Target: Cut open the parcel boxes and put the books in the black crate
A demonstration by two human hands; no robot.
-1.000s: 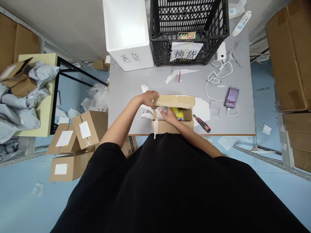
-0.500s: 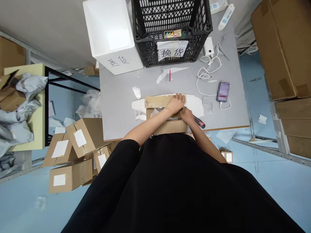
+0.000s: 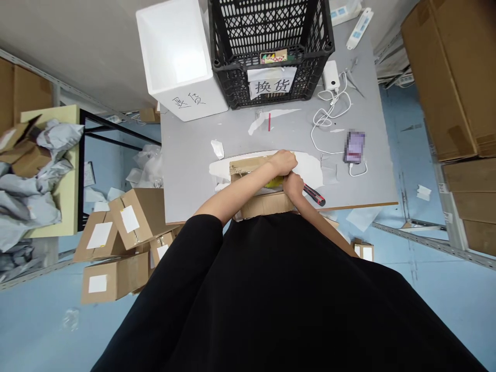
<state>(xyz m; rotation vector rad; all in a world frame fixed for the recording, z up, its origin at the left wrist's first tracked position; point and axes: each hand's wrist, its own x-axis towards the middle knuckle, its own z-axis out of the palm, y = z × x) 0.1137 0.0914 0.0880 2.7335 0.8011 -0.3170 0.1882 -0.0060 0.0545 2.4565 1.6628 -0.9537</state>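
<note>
An opened cardboard box [image 3: 267,205] stands at the table's front edge, against my body. Its flaps are folded out, and something yellow [image 3: 275,181] shows inside, partly covered by my arm. My left hand [image 3: 284,162] reaches across the box to its far right corner, fingers curled on the cardboard there. Just below it, my right hand [image 3: 293,185] is closed at the box's right side; its fingertips are hidden. A red and black utility knife [image 3: 314,195] lies right beside my right hand. White paper [image 3: 312,165] is spread under the box.
Behind the box stand a white bin [image 3: 186,98] and a black plastic crate [image 3: 236,101]. To the right lie a phone [image 3: 354,146] and a charging cable [image 3: 321,123]. Sealed cartons [image 3: 132,219] are piled on the floor at left.
My left hand has closed more tightly at the far right corner. Yellow now shows inside the box. My right hand has shifted slightly left, and the view has moved a little.
</note>
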